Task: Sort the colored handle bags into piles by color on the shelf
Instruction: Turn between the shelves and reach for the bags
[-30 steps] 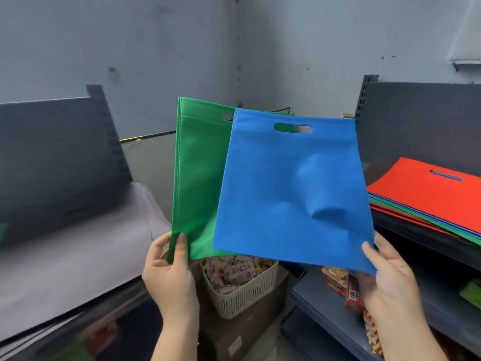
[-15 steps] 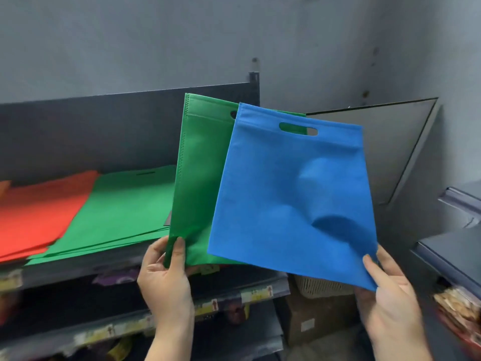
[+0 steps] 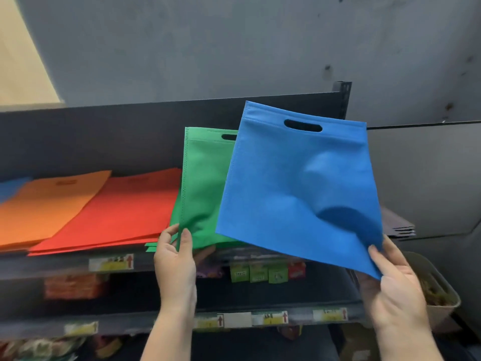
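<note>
Two bags held before the sorted shelf

The view has turned to the piles — orange, red, and green underneath. The left hand pinches the green bag, now lower, just over its pile; the right hand pinches the blue bag by a corner. The green bag looks ready to drop first.

Shelf top: room only at 3 o'clock

Orange pile and red pile fill the shelf from 9 to 10 o'clock; the held green bag and blue bag block the middle; back panel closes 12 o'clock.
</note>
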{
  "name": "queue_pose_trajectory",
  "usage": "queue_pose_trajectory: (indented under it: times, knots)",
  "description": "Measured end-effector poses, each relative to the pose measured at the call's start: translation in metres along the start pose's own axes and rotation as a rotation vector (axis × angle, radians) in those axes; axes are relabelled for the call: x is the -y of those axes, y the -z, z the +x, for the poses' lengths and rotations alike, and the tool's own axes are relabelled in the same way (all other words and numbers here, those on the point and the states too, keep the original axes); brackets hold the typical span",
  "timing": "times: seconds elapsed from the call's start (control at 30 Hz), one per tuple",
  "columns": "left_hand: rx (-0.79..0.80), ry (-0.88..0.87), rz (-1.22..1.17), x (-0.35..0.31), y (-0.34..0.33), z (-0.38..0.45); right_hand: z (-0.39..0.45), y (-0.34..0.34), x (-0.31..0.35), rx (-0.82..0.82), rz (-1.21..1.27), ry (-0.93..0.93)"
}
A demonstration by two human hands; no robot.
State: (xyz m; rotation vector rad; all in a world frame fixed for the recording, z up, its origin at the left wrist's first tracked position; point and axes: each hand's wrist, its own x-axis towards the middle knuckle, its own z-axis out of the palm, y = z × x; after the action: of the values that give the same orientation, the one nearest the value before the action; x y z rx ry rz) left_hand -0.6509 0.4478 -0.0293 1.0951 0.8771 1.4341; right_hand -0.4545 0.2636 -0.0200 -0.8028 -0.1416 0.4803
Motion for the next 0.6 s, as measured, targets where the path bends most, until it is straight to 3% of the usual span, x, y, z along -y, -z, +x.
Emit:
queue_pose_trajectory:
  times: [0.27,0.43,0.6]
  knots:
    - [0.267,0.183,-0.012,-0.017,0.04,0.083,-0.003,-0.087,-0.057,0.052,0.02,0.045]
    - [0.254,0.073,0.103,-0.039,0.083,0.116,-0.013,-0.133,-0.098,0.104,0.031,0.048]
    - [0.35,0.062,-0.068,-0.077,0.138,0.134,-0.029,-0.179,-0.144,0.164,0.009,0.01]
